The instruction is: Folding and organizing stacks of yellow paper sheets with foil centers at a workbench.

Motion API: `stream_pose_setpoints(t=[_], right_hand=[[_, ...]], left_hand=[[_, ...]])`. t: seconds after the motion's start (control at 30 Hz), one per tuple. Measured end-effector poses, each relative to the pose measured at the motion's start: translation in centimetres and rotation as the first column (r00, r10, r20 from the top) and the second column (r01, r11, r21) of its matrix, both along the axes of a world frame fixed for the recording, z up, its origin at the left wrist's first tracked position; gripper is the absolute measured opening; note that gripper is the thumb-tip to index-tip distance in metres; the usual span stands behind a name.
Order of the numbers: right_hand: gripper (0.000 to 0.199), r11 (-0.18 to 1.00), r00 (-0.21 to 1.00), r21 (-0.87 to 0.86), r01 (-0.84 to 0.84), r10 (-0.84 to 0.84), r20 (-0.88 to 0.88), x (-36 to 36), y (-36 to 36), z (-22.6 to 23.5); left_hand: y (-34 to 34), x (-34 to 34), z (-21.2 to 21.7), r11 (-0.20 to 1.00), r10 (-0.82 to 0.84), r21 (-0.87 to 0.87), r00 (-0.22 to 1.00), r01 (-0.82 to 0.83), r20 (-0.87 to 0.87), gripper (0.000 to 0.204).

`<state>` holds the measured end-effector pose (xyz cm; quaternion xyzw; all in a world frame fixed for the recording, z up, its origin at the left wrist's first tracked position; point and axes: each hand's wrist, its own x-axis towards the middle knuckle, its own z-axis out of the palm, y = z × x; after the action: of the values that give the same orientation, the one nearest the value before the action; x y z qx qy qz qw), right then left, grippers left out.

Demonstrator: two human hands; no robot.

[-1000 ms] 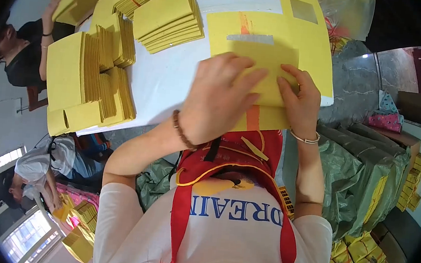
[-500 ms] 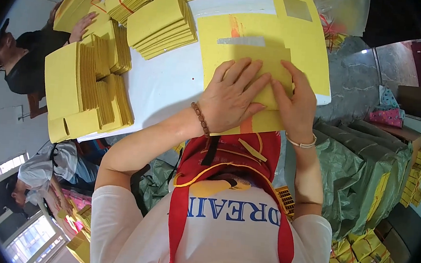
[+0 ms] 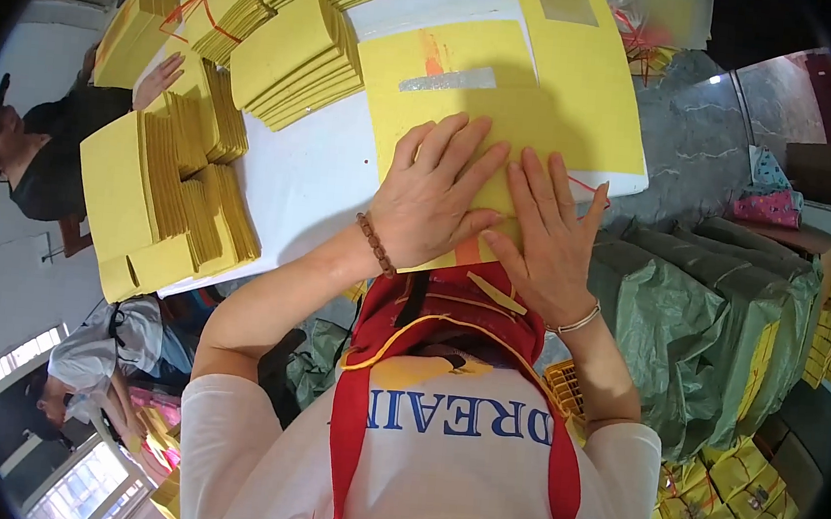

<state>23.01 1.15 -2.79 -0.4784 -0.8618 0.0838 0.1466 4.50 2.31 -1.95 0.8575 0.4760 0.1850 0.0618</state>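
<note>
Both hands, left hand [image 3: 438, 197] and right hand [image 3: 548, 237], press flat on a yellow paper sheet [image 3: 494, 93] at the white table [image 3: 294, 185] edge; folded yellow stacks [image 3: 300, 57] lie beside it, possibly tied with red string.

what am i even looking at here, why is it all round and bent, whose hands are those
This is one view from a wide fisheye camera worn on a person's head, looking down; the lens bends straight edges. The left hand and right hand are that person's own, both pressed flat on a large yellow paper sheet at the edge of a white table. Neither grips anything. Stacks of folded yellow paper lie further along the table. Another person's hand rests on one at the far left.
</note>
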Motion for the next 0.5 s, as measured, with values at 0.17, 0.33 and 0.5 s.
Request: stream_pose_setpoints(t=[0.17, 0.33, 0.5], right_hand=[[0.065, 1.0, 1.0, -0.001, -0.017, 0.017, 0.024, 0.2, -0.1, -0.4], [0.054, 0.996, 0.997, -0.045, -0.071, 0.071, 0.008, 0.5, -0.1, -0.1], [0.052, 0.967, 0.975, -0.177, -0.186, 0.159, -0.155, 1.4, 0.7, -0.2]], left_hand=[[-0.1, 0.0, 0.0, 0.999, 0.008, -0.042, 1.0, -0.008, 0.005, 0.067], [-0.1, -0.2, -0.1, 0.999, 0.006, -0.041, 0.993, -0.001, 0.121, 0.067], [0.8, -1.7, 0.1, 0.994, -0.07, -0.066, 0.965, 0.089, 0.252, 0.067]])
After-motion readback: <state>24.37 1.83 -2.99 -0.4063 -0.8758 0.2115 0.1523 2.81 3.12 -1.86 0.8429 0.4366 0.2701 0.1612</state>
